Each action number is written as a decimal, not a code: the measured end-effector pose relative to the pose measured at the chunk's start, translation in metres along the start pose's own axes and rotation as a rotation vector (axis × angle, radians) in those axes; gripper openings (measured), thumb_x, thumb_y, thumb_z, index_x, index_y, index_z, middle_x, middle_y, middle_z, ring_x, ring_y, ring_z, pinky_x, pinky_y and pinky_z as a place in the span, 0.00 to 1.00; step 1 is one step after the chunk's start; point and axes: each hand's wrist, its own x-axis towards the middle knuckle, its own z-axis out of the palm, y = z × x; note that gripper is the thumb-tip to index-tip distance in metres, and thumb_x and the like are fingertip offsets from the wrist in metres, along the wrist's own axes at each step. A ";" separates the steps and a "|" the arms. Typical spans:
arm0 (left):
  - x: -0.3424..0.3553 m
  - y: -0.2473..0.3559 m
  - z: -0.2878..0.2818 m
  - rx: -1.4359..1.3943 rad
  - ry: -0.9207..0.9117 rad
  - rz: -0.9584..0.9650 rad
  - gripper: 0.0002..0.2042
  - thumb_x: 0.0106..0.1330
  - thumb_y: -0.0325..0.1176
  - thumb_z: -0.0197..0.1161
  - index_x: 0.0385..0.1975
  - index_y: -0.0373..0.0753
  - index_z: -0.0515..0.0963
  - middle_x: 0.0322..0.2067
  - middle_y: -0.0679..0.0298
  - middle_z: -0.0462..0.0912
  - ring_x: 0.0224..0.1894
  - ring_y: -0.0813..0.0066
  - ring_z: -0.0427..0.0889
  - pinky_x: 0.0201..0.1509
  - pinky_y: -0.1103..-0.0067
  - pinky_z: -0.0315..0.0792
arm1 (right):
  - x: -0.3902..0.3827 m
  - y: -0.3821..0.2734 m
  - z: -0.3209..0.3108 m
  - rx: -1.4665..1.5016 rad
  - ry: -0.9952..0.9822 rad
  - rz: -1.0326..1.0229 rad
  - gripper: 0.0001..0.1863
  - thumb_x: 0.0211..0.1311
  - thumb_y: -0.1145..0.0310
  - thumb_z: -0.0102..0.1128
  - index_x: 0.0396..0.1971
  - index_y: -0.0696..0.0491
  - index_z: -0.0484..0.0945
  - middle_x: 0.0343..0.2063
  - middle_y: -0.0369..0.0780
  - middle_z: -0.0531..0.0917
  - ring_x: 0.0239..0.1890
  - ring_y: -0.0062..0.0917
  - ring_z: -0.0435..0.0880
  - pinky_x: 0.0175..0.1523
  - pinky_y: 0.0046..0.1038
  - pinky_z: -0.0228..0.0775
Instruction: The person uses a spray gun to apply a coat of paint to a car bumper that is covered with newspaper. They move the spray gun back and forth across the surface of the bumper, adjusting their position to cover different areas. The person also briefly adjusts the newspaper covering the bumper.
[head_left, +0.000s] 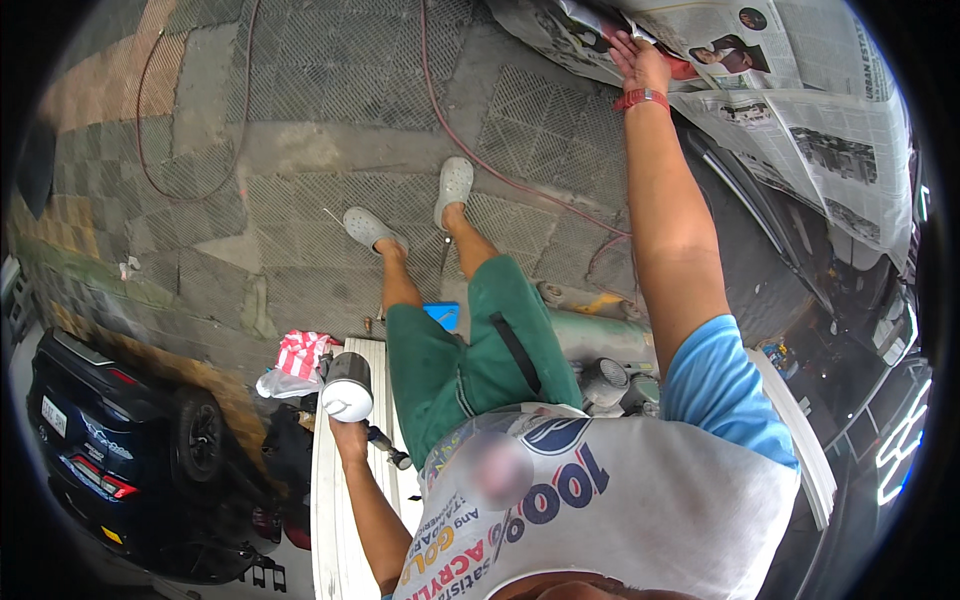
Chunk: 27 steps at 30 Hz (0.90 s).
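Note:
My left hand (349,438) is low at my left side, closed around a paint spray gun (383,443). The gun has a dark cup with a white lid (347,400); my grip on its handle is partly hidden. My right arm stretches far out to the front right. At its end my right hand (642,62), with a red watch at the wrist, has its fingers extended. They reach the edge of newspaper sheets (735,110) draped over a vehicle, beside a small red surface (680,68). Whether the fingertips press on it I cannot tell.
A reddish hose (470,150) snakes across the tiled floor (340,90). Behind my legs stand a white bench (345,520), a green tank compressor (600,340) and a red-striped bag (303,352). A dark car (130,450) is parked at left.

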 end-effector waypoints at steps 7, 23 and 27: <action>0.007 -0.036 -0.005 -0.089 0.029 -0.075 0.19 0.76 0.36 0.60 0.61 0.35 0.73 0.44 0.61 0.83 0.38 0.72 0.84 0.39 0.75 0.74 | -0.006 0.020 -0.027 -0.377 0.002 -0.072 0.15 0.79 0.73 0.49 0.56 0.66 0.72 0.45 0.50 0.88 0.44 0.42 0.92 0.45 0.35 0.89; 0.025 -0.065 0.010 -0.136 0.045 -0.069 0.17 0.72 0.31 0.57 0.58 0.34 0.74 0.32 0.63 0.80 0.26 0.78 0.74 0.29 0.78 0.68 | -0.010 0.057 0.031 0.197 0.063 -0.150 0.17 0.62 0.73 0.76 0.45 0.59 0.77 0.38 0.46 0.87 0.36 0.36 0.91 0.31 0.32 0.85; 0.032 -0.056 0.013 -0.045 0.031 -0.024 0.20 0.71 0.35 0.61 0.59 0.34 0.74 0.34 0.63 0.81 0.27 0.79 0.74 0.30 0.78 0.69 | 0.035 0.077 0.045 0.250 0.151 -0.219 0.15 0.59 0.75 0.75 0.41 0.62 0.79 0.34 0.46 0.87 0.30 0.35 0.89 0.27 0.33 0.83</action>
